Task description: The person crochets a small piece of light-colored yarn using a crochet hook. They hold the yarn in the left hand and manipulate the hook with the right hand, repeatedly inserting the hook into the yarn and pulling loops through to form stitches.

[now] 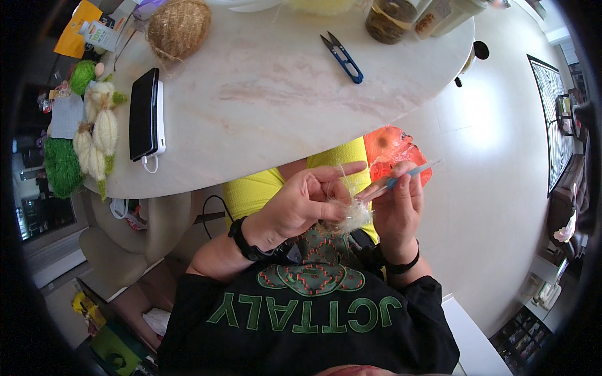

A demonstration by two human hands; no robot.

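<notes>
Above my lap, my left hand [305, 199] pinches a small fuzzy cream crochet piece [352, 217] between thumb and fingers. A strand of pale yarn [346, 177] runs up from the piece over my raised left index finger. In my right hand [400, 207] is a crochet hook with a blue grip [399, 181], held like a pen. Its metal shaft points down-left to the piece, but the fuzz hides the tip. Beyond my hands, an orange-red plastic bag [392, 152] lies beside my knee, partly behind the right fingers.
On the marble table [263, 117] are blue thread snips [343, 58], a brown yarn ball [178, 30], a phone [144, 113] on a white power bank, knitted garlic-like bulbs [104, 129] and a jar of dark liquid [388, 23]. A beige chair [122, 249] stands at left.
</notes>
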